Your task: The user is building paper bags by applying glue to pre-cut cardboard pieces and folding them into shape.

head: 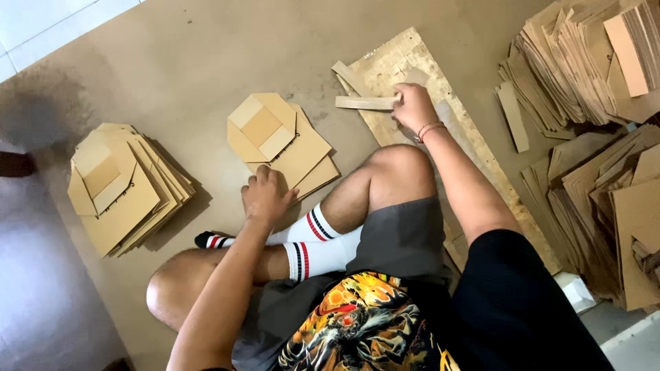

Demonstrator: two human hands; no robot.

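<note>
head view: a person is sitting cross-legged on a brown sheet [206, 62] spread over the floor, wearing white socks with red and black stripes. the right hand [414, 106] is reaching out over a plywood board [440, 117] and its fingers are closing around the end of one cardboard strip [364, 102], which is lying flat across the board's left edge. a second strip [349, 77] is lying at an angle just above it. the left hand [265, 198] is resting palm down, fingers loosely spread and gripping nothing, its fingertips touching the lower edge of the middle stack [285, 141] of folded cardboard pieces, just beyond the shin. a second stack [124, 185], taller and fanned out, is sitting well apart to the left. two loose piles of flat cardboard are crowding the right side: one pile [584, 62] at the top right, another pile [605, 206] below it. a single strip [513, 117] is lying between the board and the upper pile.
</note>
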